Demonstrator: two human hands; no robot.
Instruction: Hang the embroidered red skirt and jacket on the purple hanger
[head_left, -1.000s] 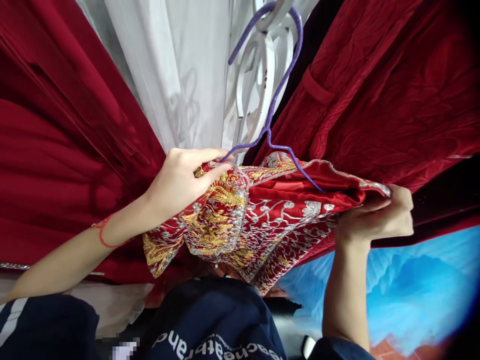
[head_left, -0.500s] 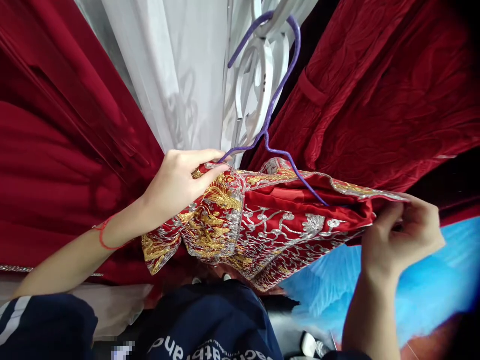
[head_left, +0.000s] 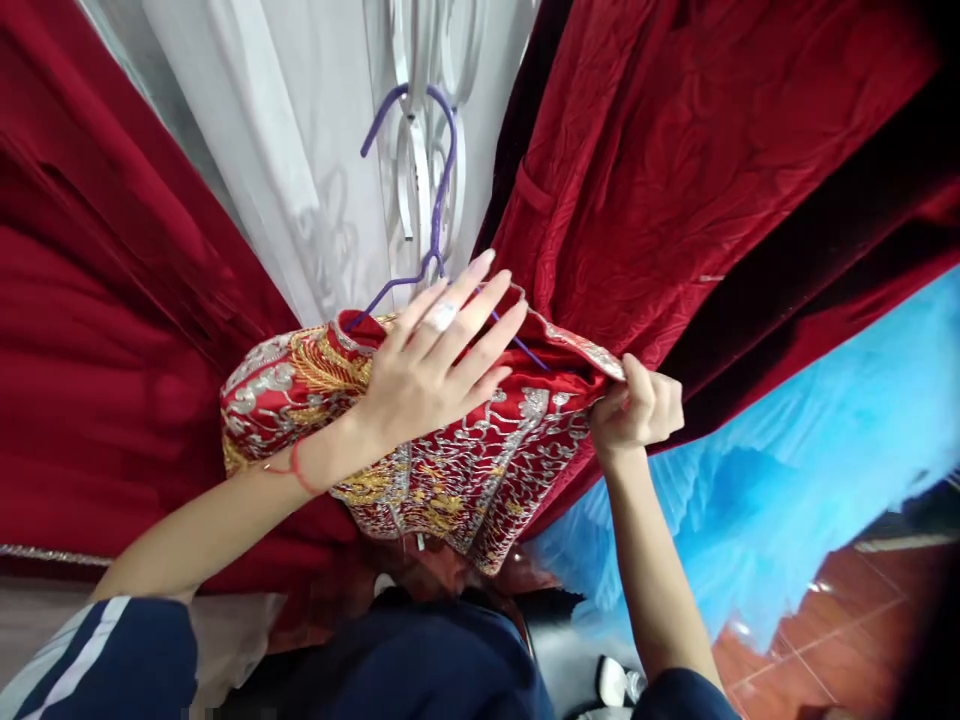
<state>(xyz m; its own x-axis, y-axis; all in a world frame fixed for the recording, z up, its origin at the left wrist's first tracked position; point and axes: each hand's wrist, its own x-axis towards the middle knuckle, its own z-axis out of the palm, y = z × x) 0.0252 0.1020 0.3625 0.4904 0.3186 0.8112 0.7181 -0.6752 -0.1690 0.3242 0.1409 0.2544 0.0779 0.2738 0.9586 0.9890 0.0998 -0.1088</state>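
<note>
A red jacket with dense gold and silver embroidery hangs on a purple wire hanger. The hanger's hook loops over white metal scrollwork. My left hand lies across the front of the jacket's neck opening, fingers stretched out and apart, covering part of the hanger's shoulder. My right hand is closed around the jacket's edge at the right and holds the opening apart, so the shiny red lining shows. The hanger's right arm runs down into the opening.
Red drapery-like fabric hangs at the left, with white panels behind the hanger. Dark red garments hang at the right. Blue tulle spreads below them, over a reddish tiled floor.
My left hand has let go of the jacket's left shoulder and moved right, opening over the neck. My right hand keeps its hold. Jacket and hanger appear further left in view.
</note>
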